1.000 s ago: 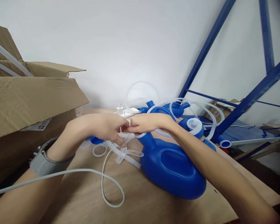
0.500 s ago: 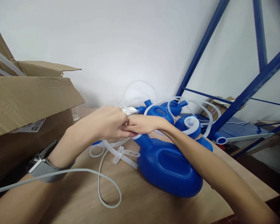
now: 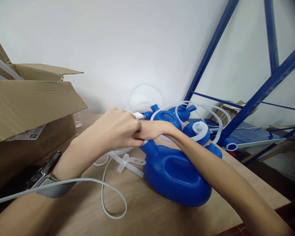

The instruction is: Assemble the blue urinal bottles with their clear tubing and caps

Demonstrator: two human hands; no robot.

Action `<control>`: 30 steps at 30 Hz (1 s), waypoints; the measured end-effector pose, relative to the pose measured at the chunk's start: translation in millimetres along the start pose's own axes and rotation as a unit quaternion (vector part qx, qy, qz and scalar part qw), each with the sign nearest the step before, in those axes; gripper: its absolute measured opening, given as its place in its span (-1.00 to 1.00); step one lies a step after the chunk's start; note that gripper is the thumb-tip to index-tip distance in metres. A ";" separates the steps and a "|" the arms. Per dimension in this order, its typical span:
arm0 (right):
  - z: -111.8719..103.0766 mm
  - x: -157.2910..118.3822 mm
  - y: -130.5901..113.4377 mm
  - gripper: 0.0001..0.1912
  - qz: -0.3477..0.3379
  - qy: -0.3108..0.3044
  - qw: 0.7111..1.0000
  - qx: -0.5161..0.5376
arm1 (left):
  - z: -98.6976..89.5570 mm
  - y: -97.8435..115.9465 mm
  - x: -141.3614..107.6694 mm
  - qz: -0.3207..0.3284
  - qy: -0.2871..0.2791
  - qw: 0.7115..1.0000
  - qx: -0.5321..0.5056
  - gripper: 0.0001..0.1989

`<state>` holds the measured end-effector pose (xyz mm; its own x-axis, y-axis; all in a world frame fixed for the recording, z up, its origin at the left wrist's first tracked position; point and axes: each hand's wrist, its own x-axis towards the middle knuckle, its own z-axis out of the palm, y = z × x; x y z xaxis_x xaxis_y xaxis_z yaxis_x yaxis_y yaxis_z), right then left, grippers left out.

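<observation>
A large blue plastic bottle (image 3: 177,177) with a moulded handle lies on the brown table, its neck pointing up and left. At the mouth of that neck, my left hand (image 3: 123,129) is closed, back of the hand up, fingers curled. My right hand (image 3: 151,130) meets it there, its fingers mostly hidden behind the left one. What the two hands pinch at the bottle mouth is hidden. Just left of the bottle lie clear flat straps (image 3: 127,164) and a thin white cable (image 3: 114,188). A watch with a grey band (image 3: 56,186) is on my left wrist.
Several blue bottles (image 3: 167,118) with coiled clear tubes (image 3: 220,124) stand behind, towards the wall. An open cardboard box (image 3: 36,98) fills the left side. To the right rises a blue metal rack (image 3: 211,49). The table edge (image 3: 265,186) runs along the right.
My left hand has turned slightly, its knuckles now covering more of the right hand's fingers. The whole view has shifted a little, so things appear slightly further left.
</observation>
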<state>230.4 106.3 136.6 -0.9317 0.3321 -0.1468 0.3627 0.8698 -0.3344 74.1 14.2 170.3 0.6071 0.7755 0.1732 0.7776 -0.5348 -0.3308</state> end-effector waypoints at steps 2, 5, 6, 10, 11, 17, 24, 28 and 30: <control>0.8 -0.3 0.3 -0.69 0.000 0.000 1.000 0.001 | 2.7 -0.8 0.5 -0.007 0.000 1.000 -0.009 -0.66; 1.2 0.8 -1.9 -0.68 0.012 -0.003 1.000 0.000 | 5.5 -1.8 1.2 -0.013 -0.002 1.000 -0.020 -0.70; 1.2 1.1 -2.9 -0.68 0.014 -0.005 1.000 0.002 | 5.7 -1.7 1.5 -0.013 -0.005 1.000 -0.024 -0.70; 0.3 -1.7 -5.9 -0.70 0.026 0.007 0.999 0.041 | 4.4 -0.9 2.1 -0.012 -0.012 0.999 -0.037 -0.75; -0.2 -4.2 -6.1 -0.71 0.038 0.015 0.997 0.062 | 4.3 -1.2 2.1 -0.008 -0.010 0.999 -0.041 -0.77; -3.6 -31.3 4.3 -0.84 0.039 0.106 0.955 0.273 | 12.2 -6.1 2.9 0.043 0.034 0.991 -0.119 -0.82; 17.0 -59.2 27.1 -0.58 0.019 0.172 0.926 0.336 | 16.2 2.1 11.6 -0.012 -0.080 0.934 -0.347 -0.91; 32.8 -67.4 20.3 -0.31 0.028 0.124 0.948 0.292 | 22.3 -1.0 16.3 -0.049 -0.153 0.868 -0.469 -0.83; 38.1 -68.4 14.0 -0.23 0.067 0.081 0.958 0.268 | 26.8 -4.1 17.5 -0.041 -0.178 0.822 -0.539 -0.79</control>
<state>299.9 81.9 106.5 -0.8508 0.5178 -0.0895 0.3948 0.5175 -0.7592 77.2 38.9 149.8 0.6084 0.7702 -0.1915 0.6229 -0.3138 0.7166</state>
